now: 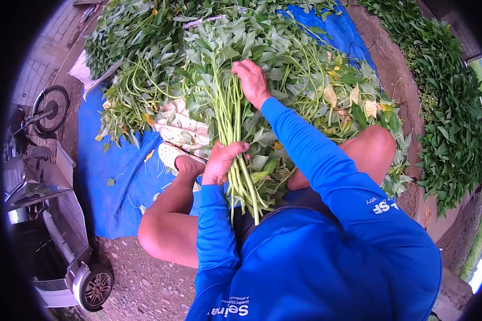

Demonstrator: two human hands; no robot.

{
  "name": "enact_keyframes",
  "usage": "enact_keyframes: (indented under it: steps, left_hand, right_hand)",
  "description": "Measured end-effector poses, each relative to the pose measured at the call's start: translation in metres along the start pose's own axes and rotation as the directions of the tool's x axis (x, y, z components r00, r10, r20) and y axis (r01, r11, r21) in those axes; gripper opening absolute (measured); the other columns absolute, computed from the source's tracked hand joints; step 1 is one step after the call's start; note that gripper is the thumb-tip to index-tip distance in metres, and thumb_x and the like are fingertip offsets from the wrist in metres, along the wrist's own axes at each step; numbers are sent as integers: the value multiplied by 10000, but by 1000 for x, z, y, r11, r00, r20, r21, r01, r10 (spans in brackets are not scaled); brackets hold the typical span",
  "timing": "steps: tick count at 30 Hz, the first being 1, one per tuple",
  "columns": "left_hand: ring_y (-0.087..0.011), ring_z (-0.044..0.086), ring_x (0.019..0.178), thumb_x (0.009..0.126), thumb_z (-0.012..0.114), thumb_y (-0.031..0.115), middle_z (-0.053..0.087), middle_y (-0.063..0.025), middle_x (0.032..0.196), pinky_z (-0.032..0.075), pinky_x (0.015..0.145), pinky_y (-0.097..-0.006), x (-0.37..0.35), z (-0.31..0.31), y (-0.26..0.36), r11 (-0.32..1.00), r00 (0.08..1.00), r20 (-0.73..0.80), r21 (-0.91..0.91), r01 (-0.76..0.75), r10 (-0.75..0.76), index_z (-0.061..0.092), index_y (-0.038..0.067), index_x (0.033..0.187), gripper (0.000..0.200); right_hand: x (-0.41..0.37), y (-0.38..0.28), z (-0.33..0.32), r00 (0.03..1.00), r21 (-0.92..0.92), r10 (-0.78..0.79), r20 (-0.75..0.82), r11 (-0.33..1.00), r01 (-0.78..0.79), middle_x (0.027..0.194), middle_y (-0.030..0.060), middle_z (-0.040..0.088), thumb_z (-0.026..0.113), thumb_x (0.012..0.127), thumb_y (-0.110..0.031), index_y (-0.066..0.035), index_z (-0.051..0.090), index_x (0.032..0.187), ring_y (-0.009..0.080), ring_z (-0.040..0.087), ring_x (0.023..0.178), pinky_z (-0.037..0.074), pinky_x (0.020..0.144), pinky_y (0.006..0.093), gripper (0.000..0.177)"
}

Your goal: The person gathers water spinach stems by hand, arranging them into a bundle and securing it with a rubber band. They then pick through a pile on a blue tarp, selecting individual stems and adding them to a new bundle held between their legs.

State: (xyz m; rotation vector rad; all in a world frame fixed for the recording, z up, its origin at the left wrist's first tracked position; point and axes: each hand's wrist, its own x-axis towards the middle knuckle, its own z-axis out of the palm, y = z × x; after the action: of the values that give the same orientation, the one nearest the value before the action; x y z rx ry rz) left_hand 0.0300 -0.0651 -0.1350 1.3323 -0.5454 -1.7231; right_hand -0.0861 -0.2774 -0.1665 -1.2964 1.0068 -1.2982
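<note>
My left hand [225,162] is wrapped round the lower stems of a bunch of water spinach [227,109], thumb across the front. The pale green stems run up from my lap, their cut ends fanning out below the fist. Higher on the same bunch, my right hand [250,81] rests where the stems meet the leaves, its fingers bent and pressed together. Whatever is between those fingertips is hidden. A large heap of leafy greens [300,69] lies around and beyond the bunch, with some yellowed leaves on the right.
A blue tarp [115,182] lies under the heap, with a whitish sack [182,125] on it. My left foot wears a cream clog [170,155]. Another long pile of greens [444,107] lines the right. A parked vehicle [53,224] with wheels stands at left beside gravel [144,278].
</note>
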Motion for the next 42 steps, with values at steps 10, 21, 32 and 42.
enact_keyframes:
  steps: [10, 21, 32, 42]
  left_hand:
    - [-205, 714, 647, 884, 785, 123, 711, -112, 832, 620, 577, -332, -11, -36, 18, 986, 944, -309, -87, -145, 112, 664, -33, 1042, 253]
    - [-200, 704, 653, 893, 778, 134, 701, -98, 830, 593, 567, -329, -15, -25, 31, 969, 887, -413, -40, -243, 206, 657, -25, 1045, 251]
    - [-211, 679, 606, 869, 774, 151, 698, -127, 763, 591, 549, -343, -23, -12, 45, 988, 926, -358, -51, -146, 118, 671, -34, 1003, 251]
    - [-181, 692, 605, 876, 793, 97, 707, -75, 807, 582, 566, -310, -14, -19, 31, 972, 942, -303, -135, -193, 145, 701, -21, 1039, 221]
  right_hand:
    - [14, 11, -120, 887, -195, 233, -398, 923, -330, 807, 20, 640, 647, 996, -240, -46, 684, 976, 123, 581, 643, 487, 552, 297, 199]
    - [-120, 99, -94, 584, 46, 799, -142, 594, -803, 749, 2, 628, 725, 992, -234, -86, 683, 894, 112, 567, 591, 447, 481, 293, 182]
    - [-88, -148, -200, 845, -587, 525, 103, 718, -375, 900, 27, 691, 832, 964, -275, -35, 723, 1063, 107, 620, 812, 528, 710, 310, 281]
    - [-50, -336, -237, 914, -444, 404, 45, 827, -344, 1015, -22, 760, 792, 990, -158, -48, 774, 1162, 48, 647, 857, 503, 763, 227, 205]
